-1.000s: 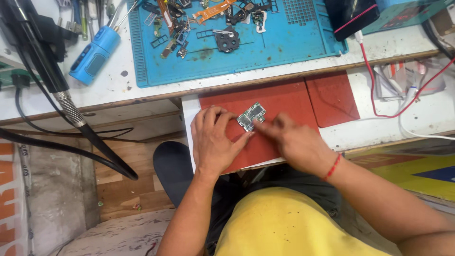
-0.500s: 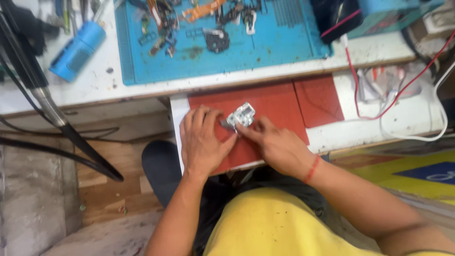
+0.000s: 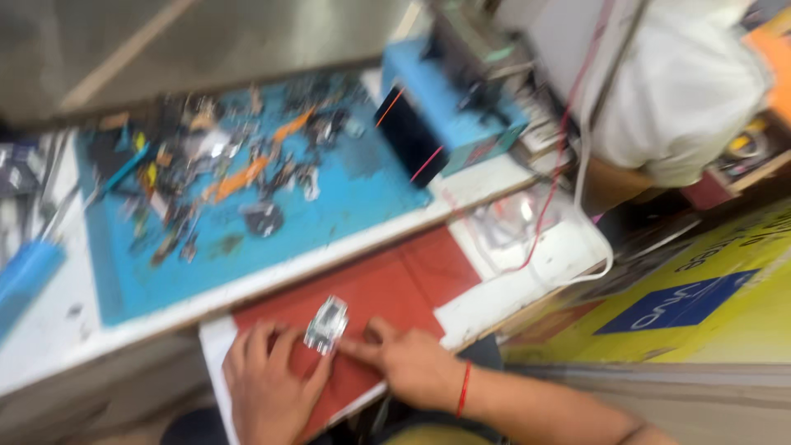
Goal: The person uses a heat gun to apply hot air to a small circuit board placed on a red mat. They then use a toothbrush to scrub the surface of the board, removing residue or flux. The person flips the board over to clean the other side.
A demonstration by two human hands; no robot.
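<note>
A small silvery circuit board (image 3: 327,324) stands tilted on a red mat (image 3: 387,284) on the pull-out shelf. My left hand (image 3: 268,387) lies on the mat with its fingers against the board's left side. My right hand (image 3: 408,361), with a red thread at the wrist, touches the board's lower right edge with its fingertips. The picture is blurred by head motion, so the exact grip is hard to read.
Behind the shelf, a blue work mat (image 3: 247,206) carries several small phone parts and flex cables. A blue box device (image 3: 453,115) and a dark phone (image 3: 408,136) with red wires sit at right. A white bag (image 3: 684,91) hangs far right.
The view has swung up and to the right, so hands and board sit at the lower edge. The board has tipped up from flat between both hands.
</note>
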